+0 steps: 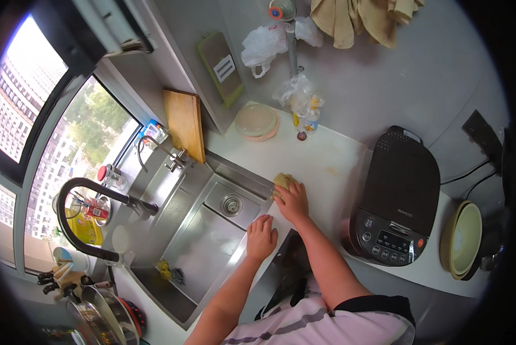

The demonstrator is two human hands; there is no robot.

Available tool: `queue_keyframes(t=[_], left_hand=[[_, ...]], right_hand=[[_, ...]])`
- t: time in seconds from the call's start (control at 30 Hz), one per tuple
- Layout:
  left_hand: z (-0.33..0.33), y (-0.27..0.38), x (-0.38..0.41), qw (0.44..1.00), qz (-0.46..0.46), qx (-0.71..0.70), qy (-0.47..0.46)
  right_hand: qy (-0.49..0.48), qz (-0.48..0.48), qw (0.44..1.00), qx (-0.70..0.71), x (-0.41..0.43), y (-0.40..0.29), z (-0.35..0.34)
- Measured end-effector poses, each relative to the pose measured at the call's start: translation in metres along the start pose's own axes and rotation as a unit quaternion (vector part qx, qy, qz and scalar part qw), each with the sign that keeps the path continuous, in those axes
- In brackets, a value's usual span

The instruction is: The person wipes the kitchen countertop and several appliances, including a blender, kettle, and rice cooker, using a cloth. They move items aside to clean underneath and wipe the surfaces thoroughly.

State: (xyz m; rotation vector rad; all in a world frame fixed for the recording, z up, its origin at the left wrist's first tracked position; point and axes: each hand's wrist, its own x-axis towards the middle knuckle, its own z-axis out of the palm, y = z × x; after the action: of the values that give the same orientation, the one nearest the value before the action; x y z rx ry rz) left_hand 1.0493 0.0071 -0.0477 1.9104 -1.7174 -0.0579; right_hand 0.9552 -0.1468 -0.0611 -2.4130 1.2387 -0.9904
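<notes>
My right hand [293, 202] presses a tan cloth [284, 181] against the white countertop [309, 159], right beside the sink's edge. Part of the cloth is hidden under the fingers. My left hand [261, 239] rests on the front rim of the stainless steel sink [206, 246], fingers over the edge, with nothing in it. Inside the sink, a drain strainer [231, 205] sits near the right end. A yellow scrubber [163, 269] and a dark steel-wool pad [177, 276] lie at the left end.
A rice cooker [400, 185] stands to the right, with nested bowls [462, 239] beyond it. At the back are a lidded round container [256, 122] and a wooden cutting board [183, 125]. A tall black faucet [94, 183] arches at left, near a knife block [66, 282] and pots [107, 312].
</notes>
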Motion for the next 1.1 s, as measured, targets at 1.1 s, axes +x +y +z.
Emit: queue_keyframes(t=[1.1], left_hand=[[0.012, -0.145, 0.328, 0.824, -0.394, -0.407, 0.018]], right_hand=[[0.026, 0.269, 0.874, 0.405, 0.221, 0.037, 0.058]])
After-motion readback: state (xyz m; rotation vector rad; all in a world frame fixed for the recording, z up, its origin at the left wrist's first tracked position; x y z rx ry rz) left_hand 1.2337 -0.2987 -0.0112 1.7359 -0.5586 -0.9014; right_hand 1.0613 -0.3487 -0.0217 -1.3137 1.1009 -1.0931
